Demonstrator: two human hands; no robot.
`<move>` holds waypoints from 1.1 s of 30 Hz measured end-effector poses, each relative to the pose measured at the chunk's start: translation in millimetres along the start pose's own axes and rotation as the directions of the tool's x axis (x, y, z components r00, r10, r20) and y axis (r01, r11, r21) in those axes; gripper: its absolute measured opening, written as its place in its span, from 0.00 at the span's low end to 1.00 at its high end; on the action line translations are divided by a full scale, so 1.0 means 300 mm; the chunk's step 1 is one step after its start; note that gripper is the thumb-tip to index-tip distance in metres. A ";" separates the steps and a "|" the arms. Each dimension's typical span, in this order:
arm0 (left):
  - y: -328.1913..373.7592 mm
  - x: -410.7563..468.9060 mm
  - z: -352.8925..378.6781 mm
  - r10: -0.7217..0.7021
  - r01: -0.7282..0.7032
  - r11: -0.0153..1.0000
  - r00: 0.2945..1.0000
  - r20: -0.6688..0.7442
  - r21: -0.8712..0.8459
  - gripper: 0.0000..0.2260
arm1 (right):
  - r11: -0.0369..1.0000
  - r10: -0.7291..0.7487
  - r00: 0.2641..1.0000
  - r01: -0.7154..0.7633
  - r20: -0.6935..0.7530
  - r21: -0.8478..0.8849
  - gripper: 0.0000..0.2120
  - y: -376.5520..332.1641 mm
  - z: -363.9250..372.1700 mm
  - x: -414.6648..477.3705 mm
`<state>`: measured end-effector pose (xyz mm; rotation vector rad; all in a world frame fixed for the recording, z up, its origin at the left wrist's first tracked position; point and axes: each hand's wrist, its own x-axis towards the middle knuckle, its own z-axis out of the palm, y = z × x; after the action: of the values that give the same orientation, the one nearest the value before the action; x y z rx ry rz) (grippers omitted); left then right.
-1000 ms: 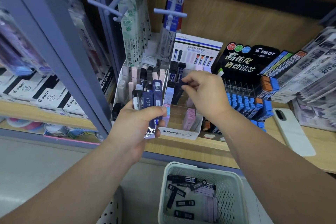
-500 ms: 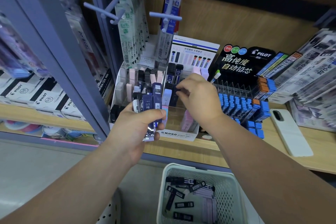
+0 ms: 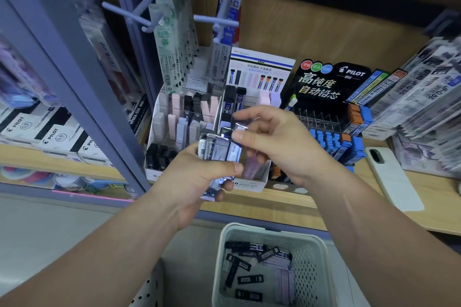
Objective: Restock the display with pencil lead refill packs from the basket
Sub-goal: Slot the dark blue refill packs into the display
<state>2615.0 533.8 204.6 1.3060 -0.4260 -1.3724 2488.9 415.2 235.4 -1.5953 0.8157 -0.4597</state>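
My left hand point(image 3: 199, 179) grips a fanned bundle of lead refill packs point(image 3: 217, 148), dark blue and clear, in front of the white display box point(image 3: 247, 183) on the shelf. My right hand point(image 3: 277, 139) hovers just right of the bundle, thumb and forefinger pinching the top of one pack point(image 3: 233, 132) in it. The display holds pink, black and lilac packs in tiered rows. Below, the white perforated basket point(image 3: 314, 244) holds several black and pale lilac refill packs point(image 3: 249, 279).
A black Pilot rack point(image 3: 331, 97) with blue and orange lead cases stands right of the display. A white phone point(image 3: 391, 177) lies on the wooden shelf. Peg hooks point(image 3: 214, 20) with hanging refills jut out above. A grey shelf post point(image 3: 74, 87) runs diagonally at left.
My right hand has drawn back from the display's slots to the bundle in my left hand and now pinches a pack there. My left hand stays about where it was.
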 end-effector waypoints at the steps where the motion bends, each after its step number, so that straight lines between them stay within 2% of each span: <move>1: -0.001 0.001 0.004 0.002 -0.002 1.000 1.000 0.005 0.005 0.15 | 1.000 0.001 1.000 -0.001 -0.013 -0.001 0.11 0.002 0.004 -0.004; 6: -0.004 0.008 0.015 0.003 -0.004 1.000 0.999 -0.042 -0.027 0.13 | 0.987 0.129 0.988 -0.119 -0.080 0.111 0.03 0.021 -0.021 -0.017; 10: -0.011 0.006 0.028 0.050 -0.050 0.999 0.998 -0.040 0.008 0.13 | 0.927 0.230 0.973 -0.225 0.019 0.299 0.02 0.018 -0.036 -0.043; 12: -0.014 0.005 0.036 0.048 -0.047 0.999 0.998 -0.044 0.025 0.13 | 0.910 0.251 0.967 -0.251 0.043 0.329 0.07 0.017 -0.035 -0.052; 14: -0.013 0.004 0.041 0.041 -0.039 0.998 0.998 -0.049 0.042 0.14 | 0.926 0.262 0.965 -0.257 0.018 0.275 0.10 0.019 -0.038 -0.056; 22: -0.014 0.013 0.016 0.021 -0.021 1.000 0.996 -0.087 0.003 0.16 | 0.972 0.223 0.975 -0.222 -0.009 0.082 0.03 0.007 -0.066 -0.046; 27: -0.019 0.014 0.008 0.064 -0.064 0.998 0.989 -0.130 0.006 0.18 | 0.973 0.206 0.978 -0.208 0.030 0.096 0.11 -0.005 -0.065 -0.038; 33: -0.024 0.010 0.004 0.107 -0.096 0.992 0.984 -0.142 0.084 0.14 | 0.977 0.195 0.981 -0.195 0.006 0.080 0.09 0.020 -0.047 -0.035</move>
<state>2611.5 533.0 197.6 1.4187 -0.4428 -1.1772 2470.5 413.0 233.9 -1.4243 0.9340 -0.3484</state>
